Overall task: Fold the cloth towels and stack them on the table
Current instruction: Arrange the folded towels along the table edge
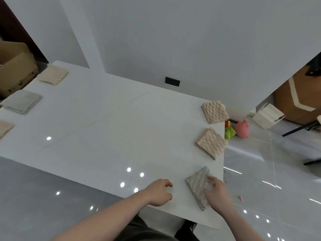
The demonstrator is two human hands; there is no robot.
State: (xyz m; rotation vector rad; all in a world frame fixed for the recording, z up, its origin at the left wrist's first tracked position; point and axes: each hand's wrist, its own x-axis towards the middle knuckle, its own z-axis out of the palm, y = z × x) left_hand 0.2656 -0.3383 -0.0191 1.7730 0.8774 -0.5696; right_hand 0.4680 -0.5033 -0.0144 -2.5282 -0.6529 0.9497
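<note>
A folded grey textured towel (196,183) lies at the near right corner of the white table (107,129). My right hand (216,193) rests on its right part with fingers spread. My left hand (160,192) hovers just left of it, fingers loosely curled, holding nothing. Two folded beige bumpy towels (211,145) (215,111) lie further along the right edge. On the far left lie a beige towel (53,74), a grey stack (21,101) and a beige towel (5,127) cut by the frame edge.
A cardboard box (15,70) stands beyond the table's far left corner. Green and pink plush toys (240,128) and a white box (266,117) sit on the glossy floor to the right. Dark chair legs (302,129) stand at far right.
</note>
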